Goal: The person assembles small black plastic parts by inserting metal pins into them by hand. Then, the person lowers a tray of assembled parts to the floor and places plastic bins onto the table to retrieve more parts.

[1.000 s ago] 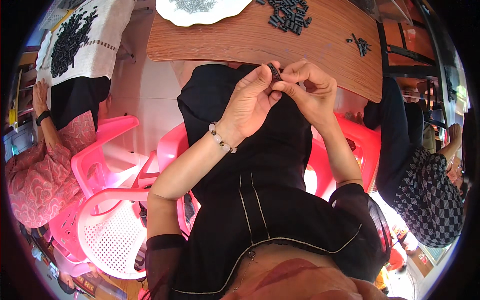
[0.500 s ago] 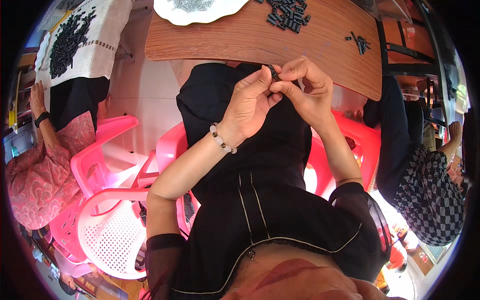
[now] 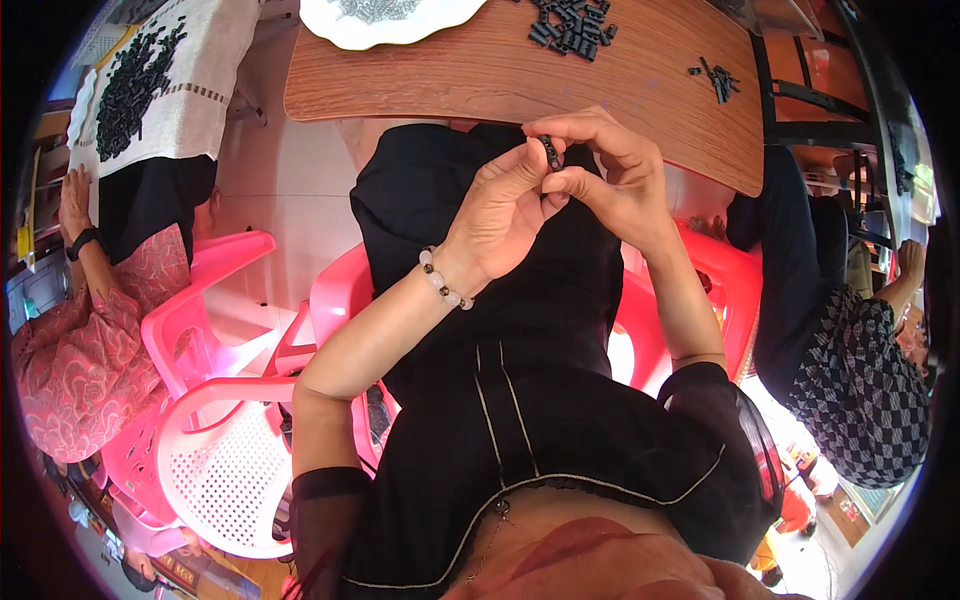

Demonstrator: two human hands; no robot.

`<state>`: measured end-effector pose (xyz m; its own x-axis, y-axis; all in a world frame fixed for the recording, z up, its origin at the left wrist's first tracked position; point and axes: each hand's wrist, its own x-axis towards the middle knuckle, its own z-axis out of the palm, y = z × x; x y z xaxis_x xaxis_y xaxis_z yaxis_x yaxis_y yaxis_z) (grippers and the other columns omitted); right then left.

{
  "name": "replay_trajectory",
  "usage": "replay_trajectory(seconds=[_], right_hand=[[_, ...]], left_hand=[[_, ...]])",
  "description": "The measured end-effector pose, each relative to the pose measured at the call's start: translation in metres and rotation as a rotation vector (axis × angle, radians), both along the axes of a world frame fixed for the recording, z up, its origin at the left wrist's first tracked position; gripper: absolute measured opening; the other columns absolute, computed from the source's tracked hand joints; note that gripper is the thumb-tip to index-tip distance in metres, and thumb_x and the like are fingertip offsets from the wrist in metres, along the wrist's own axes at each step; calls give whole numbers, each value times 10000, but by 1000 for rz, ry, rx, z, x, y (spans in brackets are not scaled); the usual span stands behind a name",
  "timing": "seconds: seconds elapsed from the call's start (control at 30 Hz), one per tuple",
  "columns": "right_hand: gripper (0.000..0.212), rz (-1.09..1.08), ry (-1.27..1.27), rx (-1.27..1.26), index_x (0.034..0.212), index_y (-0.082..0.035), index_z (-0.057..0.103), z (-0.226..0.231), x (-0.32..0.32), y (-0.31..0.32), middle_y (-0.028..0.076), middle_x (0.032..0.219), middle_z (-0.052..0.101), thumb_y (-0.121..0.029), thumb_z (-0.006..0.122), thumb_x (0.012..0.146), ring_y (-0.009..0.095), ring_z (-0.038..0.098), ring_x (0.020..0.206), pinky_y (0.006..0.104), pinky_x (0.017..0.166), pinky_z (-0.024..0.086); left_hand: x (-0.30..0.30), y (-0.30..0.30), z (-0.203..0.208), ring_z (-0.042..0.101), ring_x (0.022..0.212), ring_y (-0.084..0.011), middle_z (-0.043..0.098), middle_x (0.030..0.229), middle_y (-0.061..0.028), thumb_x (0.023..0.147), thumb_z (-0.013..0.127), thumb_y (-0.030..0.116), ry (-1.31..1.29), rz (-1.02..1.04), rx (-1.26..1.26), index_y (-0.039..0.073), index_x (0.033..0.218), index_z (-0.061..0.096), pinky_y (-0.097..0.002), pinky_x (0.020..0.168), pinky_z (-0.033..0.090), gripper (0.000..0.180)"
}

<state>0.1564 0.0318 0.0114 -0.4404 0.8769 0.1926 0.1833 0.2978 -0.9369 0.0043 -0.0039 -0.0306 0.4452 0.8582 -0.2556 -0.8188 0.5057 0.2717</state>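
Note:
A small black cylindrical piece [image 3: 551, 153], with light marks or notches along its side, is held up over my lap at the table's near edge. My left hand [image 3: 505, 200], palm turned up, pinches it between thumb and fingers. From the other side comes my right hand [image 3: 625, 180]. Its forefinger arches across the top of the piece, and its thumb lies against the lower end. Part of the piece is hidden by my fingers. Beyond my hands, a pile of similar black pieces [image 3: 572, 30] lies on the wooden table [image 3: 420, 85].
A white scalloped plate [image 3: 445, 22] of small clear bits stands at the far left of the table. A few thin black parts [image 3: 717, 82] lie at the right. People sit on both sides; a cloth-covered table [image 3: 205, 110] at left bears more black pieces. Pink chairs [image 3: 220, 470] stand beside me.
My right forefinger has lifted and stretched left over the top of the black piece, baring more of its side. My left hand keeps its pinch almost unmoved.

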Motion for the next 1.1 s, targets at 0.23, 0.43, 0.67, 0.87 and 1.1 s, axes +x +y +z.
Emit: replay_trajectory(seconds=[0.23, 0.43, 0.67, 0.87, 1.1], right_hand=[[399, 8, 90, -132, 1122, 18, 647, -4, 3, -1, 72, 1036, 669, -4, 767, 742, 143, 610, 968, 277, 888, 472], [370, -18, 126, -226, 1107, 21, 657, -1, -1, -3, 69, 1021, 666, 13, 754, 750, 130, 595, 946, 263, 874, 466], [364, 36, 103, -163, 1082, 15, 677, -3, 5, 0, 56, 973, 658, 26, 754, 727, 120, 541, 868, 245, 808, 452], [341, 2, 54, -120, 1043, 8, 699, -4, 7, -2, 45, 909, 641, 20, 767, 709, 118, 539, 852, 242, 781, 454], [318, -54, 24, -32, 1013, -10, 721, -6, 6, -3, 28, 834, 619, -39, 795, 705, 115, 549, 809, 243, 739, 458]], left_hand=[[4, -3, -3, 542, 831, -43, 639, 950, 88, 861, 699, 279, -101, 10, -130, 175, 946, 695, -237, 784, 423, 135], [2, -5, -9, 544, 915, -76, 598, 1022, 60, 878, 668, 336, -80, 0, -61, 166, 1003, 648, -276, 832, 433, 212], [7, -5, 2, 524, 834, -45, 594, 909, 78, 879, 672, 318, 7, 14, -82, 143, 976, 667, -233, 763, 415, 200], [10, -7, 1, 525, 830, -45, 594, 895, 67, 879, 673, 320, -3, 29, -99, 120, 972, 664, -232, 766, 417, 221], [8, -7, -9, 528, 926, -77, 594, 972, 67, 871, 680, 327, -44, -35, -29, 155, 1022, 647, -279, 859, 417, 232]])
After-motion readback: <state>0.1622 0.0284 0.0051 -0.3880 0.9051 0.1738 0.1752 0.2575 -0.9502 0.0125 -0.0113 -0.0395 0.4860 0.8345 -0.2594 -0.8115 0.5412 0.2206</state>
